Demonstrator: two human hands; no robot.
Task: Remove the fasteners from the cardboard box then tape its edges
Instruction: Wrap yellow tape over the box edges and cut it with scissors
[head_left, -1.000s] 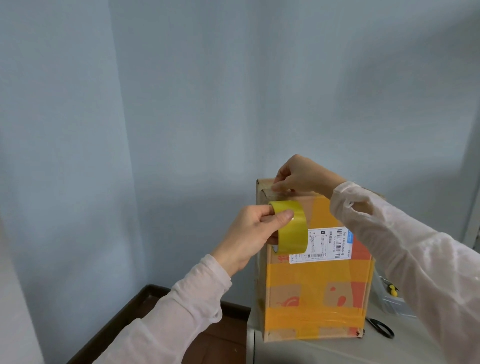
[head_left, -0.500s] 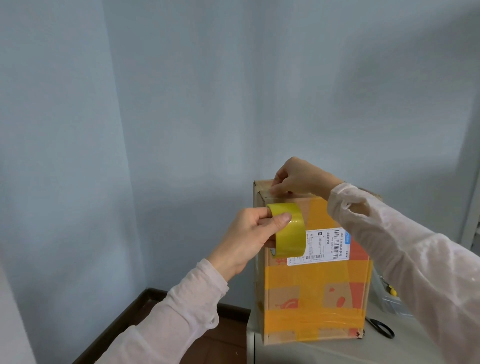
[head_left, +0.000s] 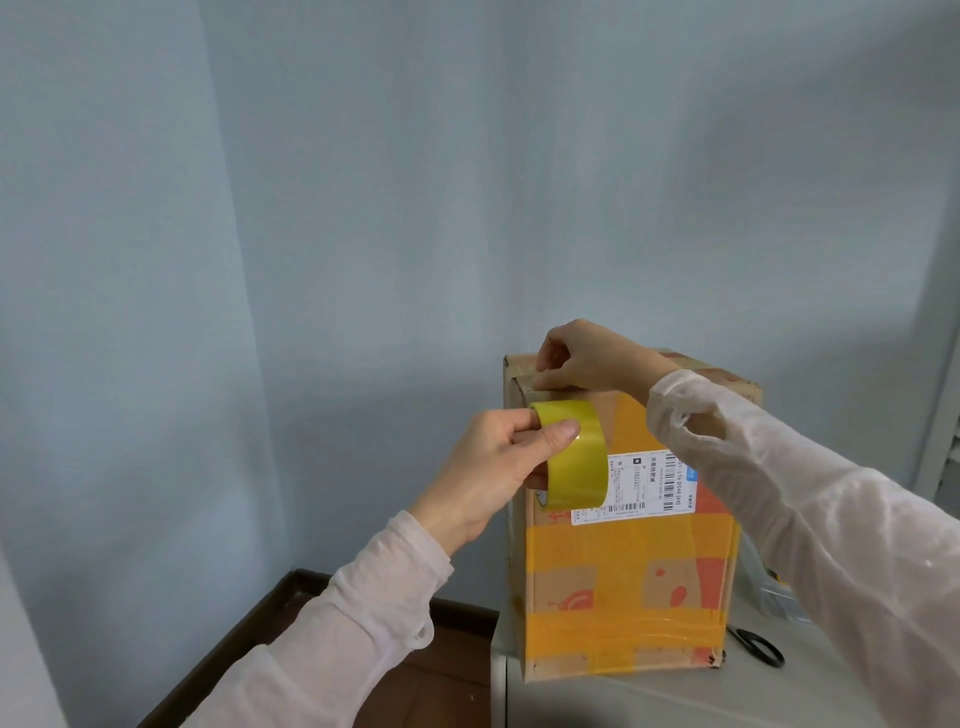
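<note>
On a white table (head_left: 649, 699) against blue walls (head_left: 363, 208), left fingers (head_left: 560, 434) grip tape roll (head_left: 576, 467); right fingers (head_left: 551, 358) pinch cardboard box (head_left: 623, 571) top.

A tall brown cardboard box (head_left: 623, 571) stands upright on the white tabletop (head_left: 675, 696), its top closed. Wide bands of orange-yellow tape cross its front face. A white shipping label with barcodes sits on the upper half, with red printed marks lower down. A roll of yellow tape (head_left: 571, 462) is held on edge against the box's upper left front corner, gripped by the left hand (head_left: 483, 467). The right hand (head_left: 592, 361) rests curled fingertips on the top front edge just above the roll; whether they pinch a tape end cannot be made out.
</note>
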